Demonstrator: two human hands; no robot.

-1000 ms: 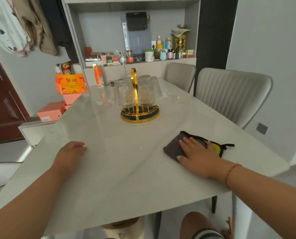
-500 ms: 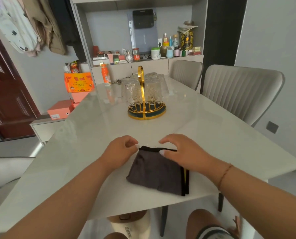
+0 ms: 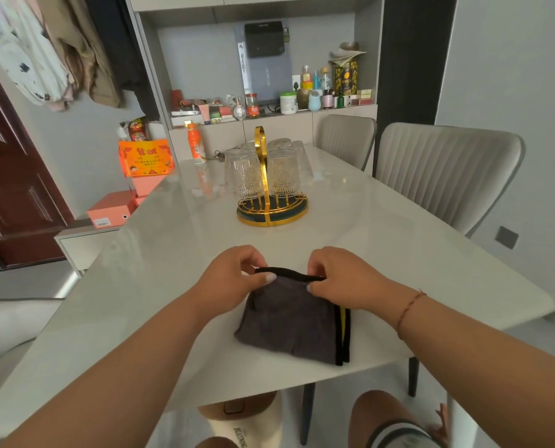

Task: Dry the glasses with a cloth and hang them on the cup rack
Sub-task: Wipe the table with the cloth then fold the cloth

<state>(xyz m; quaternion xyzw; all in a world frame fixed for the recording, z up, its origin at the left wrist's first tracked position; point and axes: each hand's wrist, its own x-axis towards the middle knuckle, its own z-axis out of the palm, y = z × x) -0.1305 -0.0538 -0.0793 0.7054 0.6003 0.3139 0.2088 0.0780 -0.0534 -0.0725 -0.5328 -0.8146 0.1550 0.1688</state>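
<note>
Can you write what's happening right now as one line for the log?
step: picking up cloth | left hand: pinching far edge | right hand: pinching far edge | glasses: upside down on cup rack

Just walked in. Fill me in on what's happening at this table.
A person sits at the pale table with a folded dark grey cloth in front of them. The left hand and right hand each pinch its far, black-trimmed edge, apparently to open or lift it. Further back stands the gold cup rack with clear glasses upside down on it. No glass is in hand yet.
</note>
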